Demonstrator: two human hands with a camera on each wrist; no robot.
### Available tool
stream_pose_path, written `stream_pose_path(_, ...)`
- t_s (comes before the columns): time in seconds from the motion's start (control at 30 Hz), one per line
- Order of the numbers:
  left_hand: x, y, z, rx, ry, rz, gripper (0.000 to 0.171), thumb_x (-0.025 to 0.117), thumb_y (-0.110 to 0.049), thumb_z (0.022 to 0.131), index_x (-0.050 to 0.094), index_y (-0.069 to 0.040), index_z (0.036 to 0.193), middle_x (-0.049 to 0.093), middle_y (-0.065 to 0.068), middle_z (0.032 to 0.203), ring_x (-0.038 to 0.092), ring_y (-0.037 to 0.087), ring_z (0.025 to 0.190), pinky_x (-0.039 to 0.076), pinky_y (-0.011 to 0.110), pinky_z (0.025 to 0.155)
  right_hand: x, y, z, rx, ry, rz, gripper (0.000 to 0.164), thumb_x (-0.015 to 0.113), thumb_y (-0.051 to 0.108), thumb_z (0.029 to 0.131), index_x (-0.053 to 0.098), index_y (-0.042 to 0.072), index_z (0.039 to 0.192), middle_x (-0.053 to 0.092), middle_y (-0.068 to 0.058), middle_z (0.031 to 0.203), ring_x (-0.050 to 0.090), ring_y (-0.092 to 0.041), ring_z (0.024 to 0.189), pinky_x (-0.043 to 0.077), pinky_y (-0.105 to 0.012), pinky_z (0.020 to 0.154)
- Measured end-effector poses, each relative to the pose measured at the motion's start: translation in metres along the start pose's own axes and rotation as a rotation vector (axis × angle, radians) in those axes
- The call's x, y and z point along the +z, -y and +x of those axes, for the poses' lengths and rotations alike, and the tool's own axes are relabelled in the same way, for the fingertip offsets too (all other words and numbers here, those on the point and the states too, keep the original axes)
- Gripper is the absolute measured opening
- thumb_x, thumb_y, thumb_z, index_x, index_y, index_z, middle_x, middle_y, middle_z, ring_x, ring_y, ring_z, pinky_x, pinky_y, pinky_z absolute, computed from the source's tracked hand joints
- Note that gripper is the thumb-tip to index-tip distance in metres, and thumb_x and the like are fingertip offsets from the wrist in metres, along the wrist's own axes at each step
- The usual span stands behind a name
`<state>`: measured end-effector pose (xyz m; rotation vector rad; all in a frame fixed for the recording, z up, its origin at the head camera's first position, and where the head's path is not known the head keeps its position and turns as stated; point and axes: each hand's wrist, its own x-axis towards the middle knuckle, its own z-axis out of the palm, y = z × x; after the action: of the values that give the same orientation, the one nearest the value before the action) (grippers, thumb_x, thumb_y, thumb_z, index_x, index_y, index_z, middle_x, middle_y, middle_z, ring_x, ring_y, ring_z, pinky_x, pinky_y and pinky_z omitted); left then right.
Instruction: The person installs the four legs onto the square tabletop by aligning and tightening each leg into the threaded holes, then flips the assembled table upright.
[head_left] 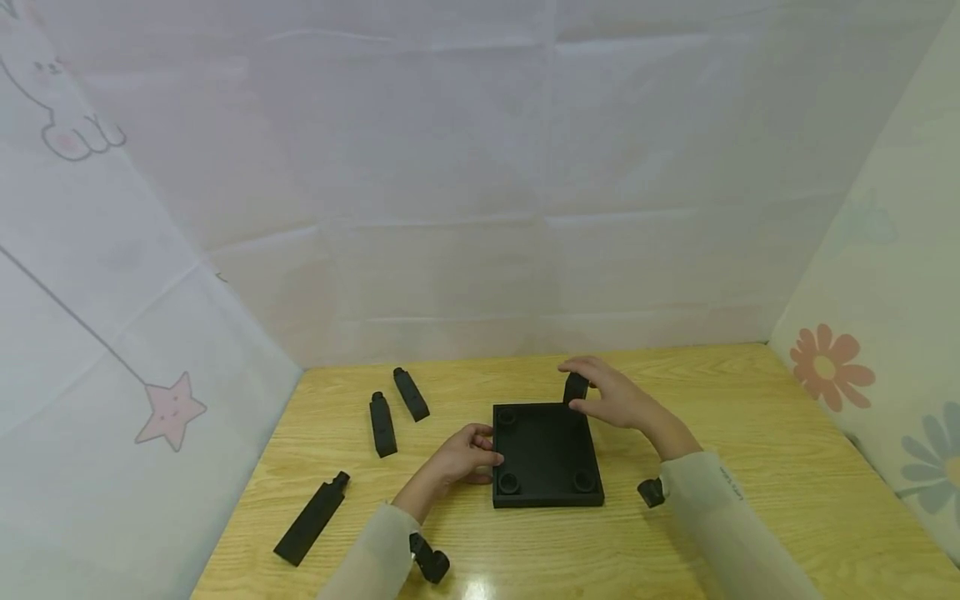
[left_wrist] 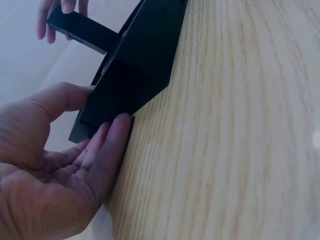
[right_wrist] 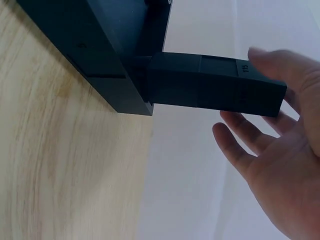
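A black square tabletop (head_left: 546, 450) with a raised rim lies underside up on the wooden table. Round sockets (head_left: 584, 480) show in three of its corners. At the far right corner a black square leg (right_wrist: 215, 82) stands upright, its lower end at the socket, which it hides. My right hand (head_left: 615, 398) holds the leg's upper end, thumb on one side and fingers around the other. On the left side, my left hand (head_left: 461, 454) grips the tabletop's edge, thumb over the rim and fingers against the outer wall (left_wrist: 135, 65).
Two black legs with narrow round ends, one nearer (head_left: 382, 425) and one farther (head_left: 411, 394), lie left of the tabletop. Another leg (head_left: 311, 518) lies closer to the front left. Black wrist cameras sit under both sleeves. A pale cloth wall (head_left: 442, 250) rises behind the table.
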<state>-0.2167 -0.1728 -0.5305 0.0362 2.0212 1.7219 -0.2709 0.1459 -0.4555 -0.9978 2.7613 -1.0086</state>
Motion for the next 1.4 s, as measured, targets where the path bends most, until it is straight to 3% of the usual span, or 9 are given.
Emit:
stream_pose_path(0.27,0.001,0.001,0.002,0.008,0.007,-0.003,0.069,0.075,-0.011,0.09,0.039,0.001,0.148,0.049,0.01,0.11,0.061,0.021,0.094,0.061,0.043,0.078,0.002,-0.001,-0.002,-0.01,-0.024,-0.013,0.051,0.067,0.012,0.098,0.051,0.006,0.146,0.054,-0.015,0.138,0.058,-0.028,0.109,0.05,-0.056,0.096)
stream_pose_path(0.5,0.0,0.0,0.003,0.01,0.006,-0.004,0.068,0.075,-0.011,0.091,0.04,0.001,0.148,0.049,0.01,0.111,0.061,0.022,0.095,0.061,0.042,0.079,0.0,0.001,0.0,0.087,-0.002,-0.003,0.054,0.069,0.025,0.097,0.051,0.013,0.146,0.054,-0.011,0.139,0.059,-0.027,0.112,0.051,-0.052,0.096)
stream_pose_path(0.77,0.001,0.0,0.004,0.008,0.004,-0.014,0.068,0.075,-0.01,0.09,0.04,0.002,0.148,0.05,0.01,0.109,0.061,0.022,0.094,0.061,0.043,0.078,0.009,-0.003,0.003,0.141,-0.058,-0.019,0.059,0.073,0.036,0.094,0.053,0.013,0.145,0.053,-0.012,0.136,0.057,-0.032,0.118,0.05,-0.054,0.097)
stream_pose_path(0.93,0.002,-0.001,0.003,0.013,0.007,-0.013,0.069,0.075,-0.01,0.09,0.039,0.003,0.148,0.05,0.011,0.111,0.061,0.022,0.095,0.061,0.044,0.079,0.01,-0.006,0.001,0.092,-0.092,-0.014,0.07,0.074,0.034,0.094,0.043,0.013,0.153,0.045,-0.014,0.145,0.052,-0.035,0.126,0.047,-0.057,0.102)
stream_pose_path(1.1,0.003,-0.001,0.003,0.015,0.011,-0.009,0.069,0.075,-0.01,0.09,0.039,0.002,0.148,0.05,0.011,0.111,0.061,0.022,0.096,0.061,0.044,0.08,0.003,-0.008,-0.001,0.016,-0.099,0.008,0.068,0.074,0.027,0.094,0.043,0.014,0.153,0.043,-0.013,0.151,0.05,-0.034,0.129,0.047,-0.055,0.102)
stream_pose_path(1.27,0.003,-0.001,0.003,0.015,0.011,-0.007,0.069,0.074,-0.01,0.09,0.039,0.002,0.148,0.049,0.011,0.11,0.061,0.022,0.096,0.061,0.044,0.08,0.0,-0.008,-0.001,-0.021,-0.087,-0.011,0.061,0.072,0.024,0.096,0.047,0.01,0.15,0.049,-0.014,0.146,0.051,-0.033,0.129,0.049,-0.054,0.1)
stream_pose_path(1.4,0.004,-0.001,0.003,0.015,0.007,-0.004,0.069,0.075,-0.01,0.09,0.039,0.002,0.148,0.05,0.011,0.11,0.061,0.022,0.096,0.061,0.044,0.08,0.003,-0.008,-0.001,-0.025,-0.094,-0.029,0.053,0.07,0.02,0.097,0.052,0.009,0.146,0.056,-0.012,0.136,0.056,-0.03,0.12,0.05,-0.054,0.097)
